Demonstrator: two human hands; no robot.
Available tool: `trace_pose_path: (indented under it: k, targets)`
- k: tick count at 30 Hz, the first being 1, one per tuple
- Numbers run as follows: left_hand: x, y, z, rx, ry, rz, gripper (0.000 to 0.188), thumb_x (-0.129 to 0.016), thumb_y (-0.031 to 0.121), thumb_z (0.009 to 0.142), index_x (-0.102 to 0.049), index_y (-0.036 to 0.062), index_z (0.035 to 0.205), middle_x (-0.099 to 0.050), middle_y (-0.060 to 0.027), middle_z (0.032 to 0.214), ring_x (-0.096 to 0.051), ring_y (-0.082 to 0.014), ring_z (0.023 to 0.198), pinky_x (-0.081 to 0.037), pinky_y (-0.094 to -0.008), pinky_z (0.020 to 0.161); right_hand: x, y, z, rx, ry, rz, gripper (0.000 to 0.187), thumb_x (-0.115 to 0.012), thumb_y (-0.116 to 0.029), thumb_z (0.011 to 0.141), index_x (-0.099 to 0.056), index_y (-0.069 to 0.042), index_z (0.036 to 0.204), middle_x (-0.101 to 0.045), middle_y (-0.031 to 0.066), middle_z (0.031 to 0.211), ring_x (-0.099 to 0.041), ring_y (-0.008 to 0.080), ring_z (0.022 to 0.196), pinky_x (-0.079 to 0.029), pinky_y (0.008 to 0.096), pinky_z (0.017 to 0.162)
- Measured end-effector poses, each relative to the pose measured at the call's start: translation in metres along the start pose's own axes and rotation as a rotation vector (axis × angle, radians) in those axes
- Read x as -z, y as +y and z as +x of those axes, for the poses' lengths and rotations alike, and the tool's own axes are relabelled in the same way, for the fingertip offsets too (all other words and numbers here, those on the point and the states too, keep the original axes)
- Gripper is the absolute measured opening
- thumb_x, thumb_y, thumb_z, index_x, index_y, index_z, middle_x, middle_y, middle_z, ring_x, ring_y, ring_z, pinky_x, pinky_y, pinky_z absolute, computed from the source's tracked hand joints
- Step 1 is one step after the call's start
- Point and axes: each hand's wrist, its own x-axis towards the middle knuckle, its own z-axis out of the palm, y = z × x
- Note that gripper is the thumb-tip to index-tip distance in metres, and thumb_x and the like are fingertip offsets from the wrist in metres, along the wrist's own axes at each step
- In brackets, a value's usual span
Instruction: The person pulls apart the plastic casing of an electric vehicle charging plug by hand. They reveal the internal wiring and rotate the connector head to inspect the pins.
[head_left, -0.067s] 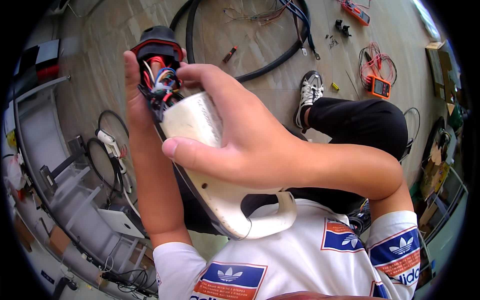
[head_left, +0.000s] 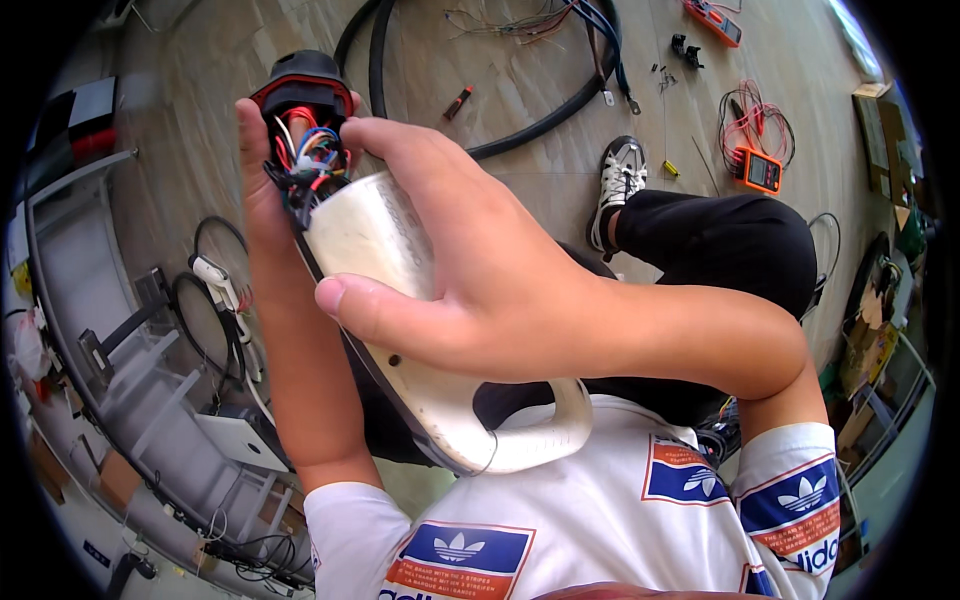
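Note:
A white charging gun point(head_left: 440, 410) with a looped handle lies diagonally in front of my chest, its handle end touching my shirt. At its far end is a black connector head point(head_left: 303, 80) with a red seal. Between head and white shell, bundled coloured wires point(head_left: 315, 150) are exposed. My left hand point(head_left: 262, 190) cradles the gun from beneath at the left, by the head; most of its fingers are hidden behind. Across the white shell lies my right hand point(head_left: 450, 240), gripping it with the thumb on the near side and fingers reaching the far edge beside the wires.
On the floor ahead lie a thick black cable point(head_left: 378, 60), a small red-and-black tool point(head_left: 458, 102), an orange multimeter point(head_left: 757, 171) with leads, and small black parts point(head_left: 686, 50). A grey metal frame point(head_left: 90, 270) stands left, near another white charging gun point(head_left: 215, 278). My shoe point(head_left: 622, 180) is ahead.
The charging gun's connector end and both hands have shifted slightly left. My right fingertips stay close to the wires, and the grip looks the same.

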Motion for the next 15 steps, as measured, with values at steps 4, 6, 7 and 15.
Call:
trace_pose_path:
  k: [4, 6, 7, 15]
  targets:
    - [0.009, 0.012, 0.000, 0.037, -0.034, 0.046, 0.084, -0.063, 0.068, 0.086, -0.054, -0.0073, 0.124, -0.068, -0.0179, 0.101, -0.072, -0.0216, 0.081, -0.063, -0.0332, 0.076, 0.005, -0.003, 0.003, 0.020, -0.039, -0.058, 0.077, -0.071, -0.029, 0.082, -0.036, 0.015, 0.135, -0.045, 0.0351, 0.132, -0.050, 0.0478, 0.120, -0.044, 0.0452, 0.102]
    - [0.013, 0.018, 0.002, 0.068, -0.042, 0.008, 0.087, -0.065, 0.069, 0.084, -0.053, -0.0077, 0.124, -0.068, -0.0172, 0.100, -0.071, -0.0218, 0.082, -0.063, -0.0337, 0.076, 0.007, -0.006, 0.001, 0.046, -0.042, -0.093, 0.074, -0.071, -0.028, 0.083, -0.038, 0.014, 0.134, -0.047, 0.0349, 0.131, -0.053, 0.0474, 0.118, -0.045, 0.0453, 0.101]
    - [0.015, 0.021, 0.003, 0.083, -0.045, -0.012, 0.089, -0.065, 0.070, 0.083, -0.053, -0.0079, 0.124, -0.068, -0.0169, 0.100, -0.071, -0.0219, 0.082, -0.063, -0.0339, 0.076, 0.008, -0.007, 0.000, 0.060, -0.044, -0.110, 0.073, -0.070, -0.027, 0.083, -0.038, 0.014, 0.134, -0.048, 0.0347, 0.130, -0.054, 0.0471, 0.117, -0.046, 0.0454, 0.100]
    - [0.036, 0.050, -0.004, 0.054, -0.059, -0.110, 0.093, -0.065, 0.071, 0.082, -0.053, -0.0098, 0.126, -0.067, -0.0194, 0.104, -0.070, -0.0231, 0.085, -0.062, -0.0329, 0.076, 0.032, -0.013, -0.011, 0.073, -0.182, -0.237, 0.076, -0.080, -0.036, 0.080, -0.049, 0.006, 0.136, -0.056, 0.0258, 0.130, -0.059, 0.0367, 0.119, -0.045, 0.0408, 0.102]
